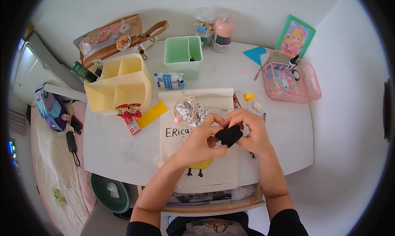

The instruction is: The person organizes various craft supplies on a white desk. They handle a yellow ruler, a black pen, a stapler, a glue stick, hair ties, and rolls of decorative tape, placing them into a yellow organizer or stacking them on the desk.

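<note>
My left hand [205, 142] and my right hand [248, 129] pinch a bunched black cloth item [229, 135], which looks like a scrunchie, from either side. They hold it above a cream canvas piece [172, 149] that bears handwriting and a drawn yellow figure, partly covered by my left hand. Just beyond my fingers lies a white scrunchie with dark dots [200, 114]. A beige cord hair tie with a pink bead [177, 119] rests against its left side.
Left stands a cream divided organizer [106, 85] with a red-bowed hair clip [129, 114] at its front. A green two-part box [177, 66] stands behind the canvas; a pink basket [277, 95] holds items at right. Below the tabletop, a filled drawer [213, 209] is pulled out.
</note>
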The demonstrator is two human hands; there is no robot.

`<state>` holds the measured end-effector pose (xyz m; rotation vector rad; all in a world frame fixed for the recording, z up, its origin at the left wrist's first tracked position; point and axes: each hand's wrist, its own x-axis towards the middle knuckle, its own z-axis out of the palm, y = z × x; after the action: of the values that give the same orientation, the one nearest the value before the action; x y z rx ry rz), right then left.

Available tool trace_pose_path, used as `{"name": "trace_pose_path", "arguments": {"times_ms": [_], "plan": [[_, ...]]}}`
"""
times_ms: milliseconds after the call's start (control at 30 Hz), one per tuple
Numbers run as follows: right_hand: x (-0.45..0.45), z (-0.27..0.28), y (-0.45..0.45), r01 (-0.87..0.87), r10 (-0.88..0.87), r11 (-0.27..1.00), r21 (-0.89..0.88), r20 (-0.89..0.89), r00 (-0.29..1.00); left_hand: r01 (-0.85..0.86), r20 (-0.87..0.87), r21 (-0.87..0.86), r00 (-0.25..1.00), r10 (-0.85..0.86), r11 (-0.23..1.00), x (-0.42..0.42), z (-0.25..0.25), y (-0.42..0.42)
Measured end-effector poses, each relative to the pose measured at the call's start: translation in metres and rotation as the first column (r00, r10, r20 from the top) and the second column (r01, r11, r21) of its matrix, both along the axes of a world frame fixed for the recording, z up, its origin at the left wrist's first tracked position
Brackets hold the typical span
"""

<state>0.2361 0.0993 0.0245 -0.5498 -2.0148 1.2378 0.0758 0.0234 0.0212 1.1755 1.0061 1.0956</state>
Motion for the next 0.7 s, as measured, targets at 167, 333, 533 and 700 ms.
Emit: {"name": "trace_pose_path", "arguments": {"times_ms": [167,333,533,700], "plan": [[0.003,-0.001,-0.003,-0.080,0.036,0.893,-0.442,-0.106,0.994,0.149,0.454,-0.116,0.887,-0.082,0.982,0.000,-0.004,0.001],[-0.004,-0.004,-0.007,0.019,-0.025,0.908,-0.419,-0.010,1.000,0.004,-0.008,-0.090,1.000,-0.005,0.996,0.000,0.002,0.001],[-0.003,0.002,-0.010,0.003,-0.022,0.886,-0.463,-0.036,0.999,-0.104,0.054,0.015,0.993,0.103,0.995,0.004,-0.009,0.000],[-0.014,0.010,-0.008,-0.061,0.043,0.896,-0.440,-0.051,0.998,-0.295,0.014,0.253,0.953,0.302,0.921,-0.007,-0.008,0.001]]}}
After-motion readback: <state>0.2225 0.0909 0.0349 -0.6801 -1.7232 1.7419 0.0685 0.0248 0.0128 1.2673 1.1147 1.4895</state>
